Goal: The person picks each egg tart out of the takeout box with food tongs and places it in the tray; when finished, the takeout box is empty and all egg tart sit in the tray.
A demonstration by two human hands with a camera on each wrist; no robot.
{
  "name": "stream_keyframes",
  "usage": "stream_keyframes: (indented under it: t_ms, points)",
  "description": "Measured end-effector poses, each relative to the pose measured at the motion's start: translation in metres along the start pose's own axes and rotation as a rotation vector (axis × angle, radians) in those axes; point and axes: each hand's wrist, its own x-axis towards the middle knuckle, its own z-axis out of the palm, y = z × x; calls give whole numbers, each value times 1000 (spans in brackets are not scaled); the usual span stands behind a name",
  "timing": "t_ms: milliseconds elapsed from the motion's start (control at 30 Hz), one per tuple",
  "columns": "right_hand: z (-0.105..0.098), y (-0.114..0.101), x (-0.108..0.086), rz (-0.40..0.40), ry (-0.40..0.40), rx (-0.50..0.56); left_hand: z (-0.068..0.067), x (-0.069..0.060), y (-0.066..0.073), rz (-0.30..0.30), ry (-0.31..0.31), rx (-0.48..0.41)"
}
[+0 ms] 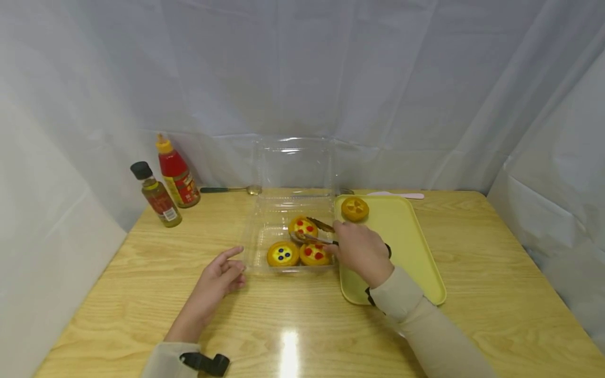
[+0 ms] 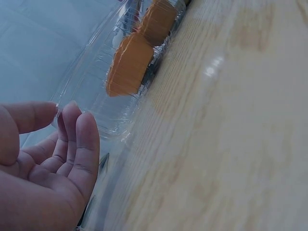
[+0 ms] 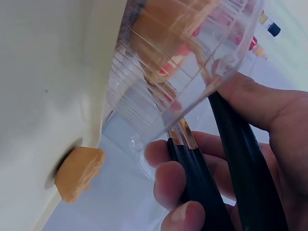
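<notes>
— Light on your remote feeds?
— Head view: I see even brightness, white glare on the tabletop [image 1: 264, 320]. Left wrist: dimmer, bluish, soft. Right wrist: a tart's [image 3: 79, 171] shadow darkens the tray [image 3: 53, 86].

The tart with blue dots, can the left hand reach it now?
Probably yes: the left hand is near the tart, the clear lid stands open, and only a low container wall lies between.
</notes>
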Motion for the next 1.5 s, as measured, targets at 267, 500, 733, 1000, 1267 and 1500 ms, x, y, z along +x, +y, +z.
stream_keyframes:
  t_ms: [267, 500, 733, 1000, 1267, 1500]
  points:
    - [4, 2, -1, 19, 15, 17, 0, 0, 0, -8, -5, -6]
    - [1, 4, -8, 6, 85, 30, 0, 0, 1, -9, 4, 1]
    - [-7, 10, -19, -33, 188, 26, 0, -1, 2, -12, 3, 1]
    - [-16, 20, -34, -30, 271, 65, 0, -2, 3, -13, 2, 3]
    - [-28, 37, -47, 12, 295, 114, 0, -1, 2, -7, 0, 8]
    - [-38, 56, -56, 55, 329, 137, 0, 0, 2, -9, 3, 5]
